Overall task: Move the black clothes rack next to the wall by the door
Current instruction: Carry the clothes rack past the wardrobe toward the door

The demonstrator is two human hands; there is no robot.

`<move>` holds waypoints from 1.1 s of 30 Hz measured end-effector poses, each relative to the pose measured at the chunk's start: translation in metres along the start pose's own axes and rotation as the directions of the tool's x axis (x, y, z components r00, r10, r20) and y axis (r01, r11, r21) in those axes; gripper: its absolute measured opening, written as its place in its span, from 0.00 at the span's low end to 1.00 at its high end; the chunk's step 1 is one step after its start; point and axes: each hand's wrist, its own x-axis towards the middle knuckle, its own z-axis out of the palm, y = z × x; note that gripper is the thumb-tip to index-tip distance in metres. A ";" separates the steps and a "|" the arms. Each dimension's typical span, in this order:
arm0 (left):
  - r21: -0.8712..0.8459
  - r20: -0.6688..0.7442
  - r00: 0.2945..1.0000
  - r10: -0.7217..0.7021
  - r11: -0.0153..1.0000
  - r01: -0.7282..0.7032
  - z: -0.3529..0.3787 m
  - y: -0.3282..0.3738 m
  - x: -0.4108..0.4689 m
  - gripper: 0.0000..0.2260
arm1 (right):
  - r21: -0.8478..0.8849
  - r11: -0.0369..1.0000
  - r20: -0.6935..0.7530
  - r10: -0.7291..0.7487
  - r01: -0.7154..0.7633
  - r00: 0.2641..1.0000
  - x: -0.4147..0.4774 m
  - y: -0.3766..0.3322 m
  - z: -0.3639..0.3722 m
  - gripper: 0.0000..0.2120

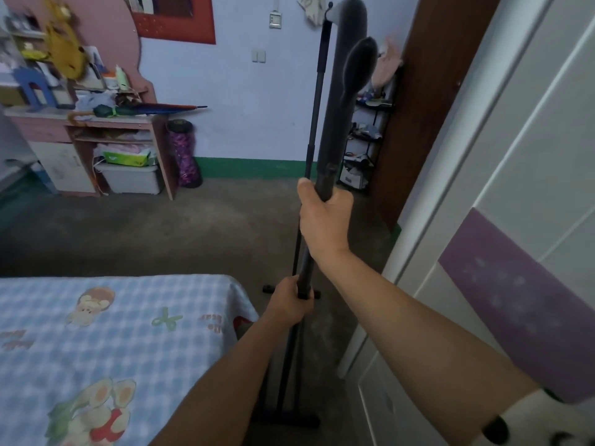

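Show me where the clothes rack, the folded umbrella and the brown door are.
Clothes rack (333, 133): head view, on the near upright pole above the upper hand.
Folded umbrella (154, 109): head view, on the middle of its canopy.
Brown door (428, 101): head view, on the bare door face.

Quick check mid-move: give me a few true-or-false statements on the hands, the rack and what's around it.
1. Both hands grip the black clothes rack. True: the right hand is high, the left hand lower.
2. The rack lies flat on the bed. False: it is upright beside the bed.
3. An umbrella lies on the desk. True.
4. The white wardrobe is on the person's left. False: it is on the right.
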 end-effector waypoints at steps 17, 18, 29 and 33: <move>0.007 0.095 0.995 0.015 1.000 -0.016 -0.016 0.016 0.197 0.11 | -0.037 0.999 -0.067 -0.002 0.000 0.998 0.178 0.067 0.009 0.24; 0.009 0.092 0.996 0.018 1.000 -0.019 -0.014 0.018 0.211 0.13 | -0.046 0.999 -0.077 0.000 -0.003 0.997 0.190 0.071 0.008 0.23; -0.006 0.144 0.988 0.063 0.998 -0.063 -0.015 0.027 0.337 0.15 | -0.054 0.998 -0.142 -0.017 0.009 0.990 0.305 0.113 0.008 0.24; -0.002 0.205 0.973 0.102 0.995 -0.104 -0.020 0.031 0.385 0.15 | -0.105 0.994 -0.199 -0.034 0.013 0.979 0.346 0.128 0.010 0.23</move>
